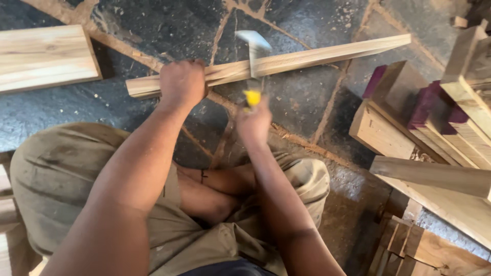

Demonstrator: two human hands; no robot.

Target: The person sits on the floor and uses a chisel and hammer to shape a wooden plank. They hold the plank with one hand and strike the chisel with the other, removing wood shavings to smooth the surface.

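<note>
The left hand (181, 82) is closed over a long, narrow wooden strip (286, 62) near its left end, pinning it flat against the stone floor (307, 102). The right hand (254, 121) is wrapped around the yellow-tipped handle of a hammer (252, 56), whose pale metal head is raised just above the middle of the strip and is blurred (a sign, it is judged, of a swing in progress). Whether a nail or peg is set in the strip beneath the hammer head cannot be told, since that spot is smeared by the blur. The strip itself lies slantwise across the floor, its right end reaching toward the upper right and well apart from the other timber. As far as can be judged, the hammering is under way rather than finished: the strip is held firm and the hammer is poised over it, and no joint or fastened piece is to be seen on it. Beyond the hands, a broad plank (43, 56) rests at the upper left, and a heap of cut wooden blocks (424, 122), some with purple-painted ends, is stacked at the right. Sawdust is scattered over the floor, and the person's crossed legs are seen below.
</note>
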